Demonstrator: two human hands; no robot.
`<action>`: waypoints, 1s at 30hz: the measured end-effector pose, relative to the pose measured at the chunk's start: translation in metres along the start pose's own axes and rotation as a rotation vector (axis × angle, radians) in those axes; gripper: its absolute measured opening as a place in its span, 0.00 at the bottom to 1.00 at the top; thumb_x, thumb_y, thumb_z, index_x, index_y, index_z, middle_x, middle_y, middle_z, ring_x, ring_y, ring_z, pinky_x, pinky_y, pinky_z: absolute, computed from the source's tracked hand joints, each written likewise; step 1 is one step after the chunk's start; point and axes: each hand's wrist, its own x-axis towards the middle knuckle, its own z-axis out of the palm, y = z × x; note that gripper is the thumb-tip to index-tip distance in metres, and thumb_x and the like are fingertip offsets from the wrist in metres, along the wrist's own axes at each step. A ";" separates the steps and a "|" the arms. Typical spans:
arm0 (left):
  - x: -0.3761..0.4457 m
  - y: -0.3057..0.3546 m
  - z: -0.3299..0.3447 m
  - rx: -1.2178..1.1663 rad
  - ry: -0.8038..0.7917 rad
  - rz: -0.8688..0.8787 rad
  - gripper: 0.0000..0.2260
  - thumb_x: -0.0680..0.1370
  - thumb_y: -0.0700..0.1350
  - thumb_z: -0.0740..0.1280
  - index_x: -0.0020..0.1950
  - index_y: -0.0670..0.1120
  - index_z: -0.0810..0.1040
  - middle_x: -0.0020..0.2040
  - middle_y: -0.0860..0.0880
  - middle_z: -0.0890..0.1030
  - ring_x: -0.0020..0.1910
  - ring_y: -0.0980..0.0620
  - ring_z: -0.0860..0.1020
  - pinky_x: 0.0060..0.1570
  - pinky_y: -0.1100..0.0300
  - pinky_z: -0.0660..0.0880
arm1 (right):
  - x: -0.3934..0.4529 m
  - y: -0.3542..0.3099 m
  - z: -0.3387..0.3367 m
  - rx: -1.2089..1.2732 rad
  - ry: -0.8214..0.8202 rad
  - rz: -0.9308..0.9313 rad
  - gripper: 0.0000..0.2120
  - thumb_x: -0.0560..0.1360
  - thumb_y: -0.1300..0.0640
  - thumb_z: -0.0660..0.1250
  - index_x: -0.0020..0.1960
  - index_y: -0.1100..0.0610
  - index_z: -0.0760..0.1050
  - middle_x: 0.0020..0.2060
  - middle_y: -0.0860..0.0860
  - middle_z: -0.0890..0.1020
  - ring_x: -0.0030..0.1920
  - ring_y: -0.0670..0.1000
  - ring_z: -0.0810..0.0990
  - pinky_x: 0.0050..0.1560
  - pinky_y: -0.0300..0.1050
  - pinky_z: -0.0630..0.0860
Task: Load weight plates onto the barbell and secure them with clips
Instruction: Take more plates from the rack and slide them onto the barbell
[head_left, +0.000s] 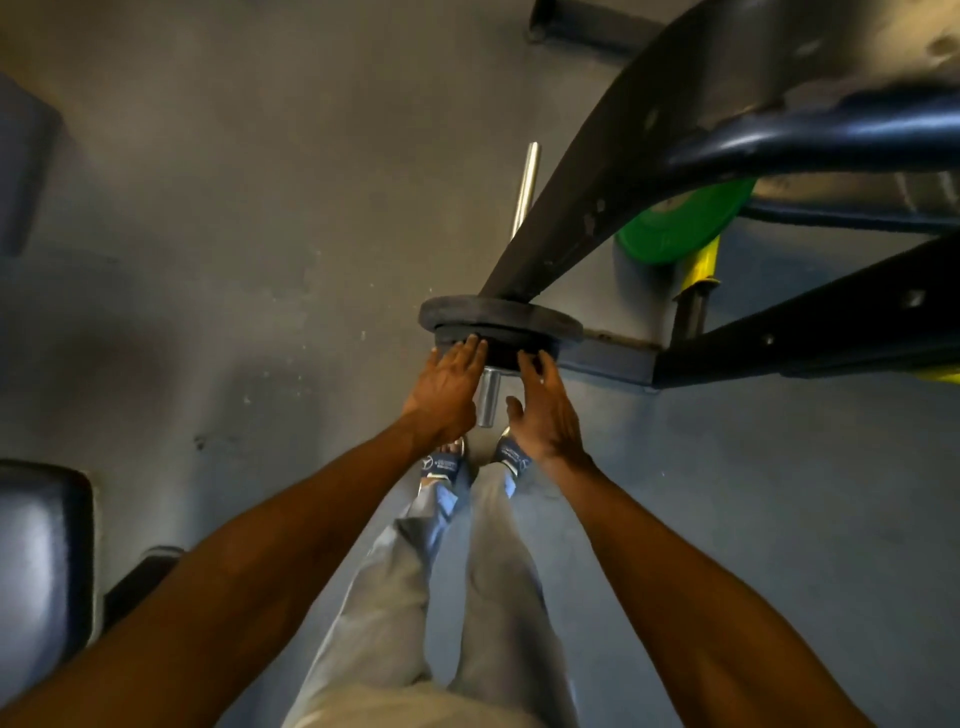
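Fingers of the left hand (445, 387) and right hand (545, 410) lie straight, pressing the near face of a small black round weight plate (496, 347). It sits against a larger black rubber plate (498, 314) on the silver steel barbell sleeve (489, 397), whose end juts near between the hands. A green plate (680, 221) hangs far right.

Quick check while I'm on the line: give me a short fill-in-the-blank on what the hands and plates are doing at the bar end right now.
1. Both hands, left hand and right hand, press on the smaller black ____ with straight fingers.
2. The bare bar end pokes out ____ the two hands.
3. The plate lying on the floor beyond the frame is ____ in colour.

Missing words: plate; between; green
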 end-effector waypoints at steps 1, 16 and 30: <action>0.001 0.001 0.003 -0.011 0.010 -0.011 0.43 0.75 0.37 0.68 0.84 0.45 0.46 0.83 0.41 0.50 0.82 0.40 0.52 0.81 0.43 0.51 | 0.000 0.003 0.005 -0.016 -0.015 0.000 0.38 0.81 0.53 0.68 0.84 0.47 0.51 0.83 0.55 0.54 0.78 0.59 0.66 0.68 0.53 0.76; 0.012 0.007 0.030 -0.030 0.235 -0.019 0.34 0.73 0.35 0.73 0.78 0.40 0.65 0.74 0.37 0.67 0.72 0.36 0.68 0.72 0.43 0.69 | 0.006 0.010 0.025 0.022 0.277 -0.038 0.31 0.74 0.63 0.74 0.73 0.54 0.68 0.72 0.56 0.73 0.69 0.58 0.76 0.67 0.52 0.78; 0.029 0.005 0.030 0.096 0.203 0.016 0.31 0.73 0.36 0.71 0.75 0.48 0.68 0.70 0.41 0.70 0.65 0.39 0.71 0.64 0.46 0.71 | 0.029 0.008 0.008 -0.236 0.096 -0.154 0.17 0.79 0.57 0.72 0.67 0.55 0.76 0.61 0.56 0.79 0.61 0.56 0.79 0.58 0.48 0.80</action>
